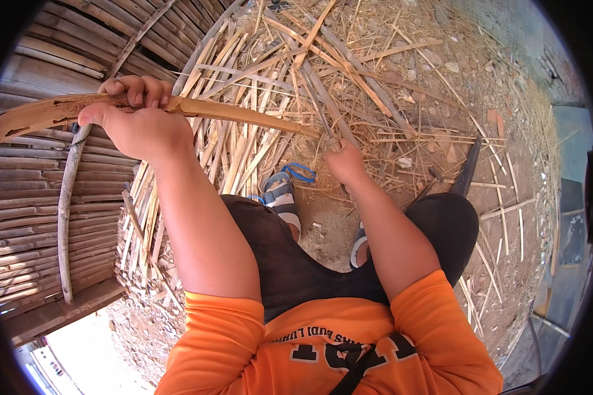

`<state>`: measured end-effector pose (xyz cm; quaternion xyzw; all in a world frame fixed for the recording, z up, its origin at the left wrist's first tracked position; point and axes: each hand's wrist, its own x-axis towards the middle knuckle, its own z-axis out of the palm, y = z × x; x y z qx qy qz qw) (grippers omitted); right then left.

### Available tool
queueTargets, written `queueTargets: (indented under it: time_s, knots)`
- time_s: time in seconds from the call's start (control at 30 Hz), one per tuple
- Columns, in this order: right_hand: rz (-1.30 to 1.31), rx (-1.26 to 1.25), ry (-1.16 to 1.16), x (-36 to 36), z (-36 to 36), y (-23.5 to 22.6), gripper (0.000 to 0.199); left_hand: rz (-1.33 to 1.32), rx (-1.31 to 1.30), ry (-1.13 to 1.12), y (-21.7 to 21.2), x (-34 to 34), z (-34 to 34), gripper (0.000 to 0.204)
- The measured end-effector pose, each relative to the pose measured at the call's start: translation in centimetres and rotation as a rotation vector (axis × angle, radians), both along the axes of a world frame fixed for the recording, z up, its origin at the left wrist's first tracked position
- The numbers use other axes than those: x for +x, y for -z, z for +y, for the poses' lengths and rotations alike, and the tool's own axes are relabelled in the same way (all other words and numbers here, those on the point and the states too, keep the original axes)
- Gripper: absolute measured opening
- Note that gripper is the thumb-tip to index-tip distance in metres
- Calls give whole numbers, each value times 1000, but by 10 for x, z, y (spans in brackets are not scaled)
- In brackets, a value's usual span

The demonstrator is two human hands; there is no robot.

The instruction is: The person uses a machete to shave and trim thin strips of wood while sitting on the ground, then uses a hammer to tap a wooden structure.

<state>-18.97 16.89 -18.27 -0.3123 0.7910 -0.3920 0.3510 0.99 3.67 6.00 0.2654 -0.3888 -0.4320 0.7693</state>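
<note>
A long split bamboo strip [178, 108] is held level above a pile of bamboo slats [244, 118], clenched in the left hand [135, 122], while the right hand [342, 161] is closed around a tool at its far end, best kept steady and along the grain.

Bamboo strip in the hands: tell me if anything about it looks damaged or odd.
The bamboo strip looks damaged at its far left end: ragged edge, dark pitted marks. The left hand grips it near that end; the right hand is at its other tip, where what it holds cannot be made out. Split offcuts litter the ground beneath.
</note>
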Motion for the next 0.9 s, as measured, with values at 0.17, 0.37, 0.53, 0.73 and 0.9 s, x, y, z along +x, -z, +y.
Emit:
queueTargets:
  time_s: [0.17,0.37,0.53,0.73,0.9]
  knots:
    - [-267,-111,121,-3,-6,-75,34,17,-116,352,-7,19,-1,68]
    - [-126,-366,-256,-12,-7,-115,38,59,-152,635,-4,8,12,62]
    - [-349,-452,-348,8,-2,-126,45,62,-214,690,-6,-11,19,63]
    - [-248,-531,-294,20,-9,-121,42,25,-236,669,-12,-30,28,67]
    - [-242,-507,-250,12,-10,-127,34,-132,-263,691,-11,-39,32,73]
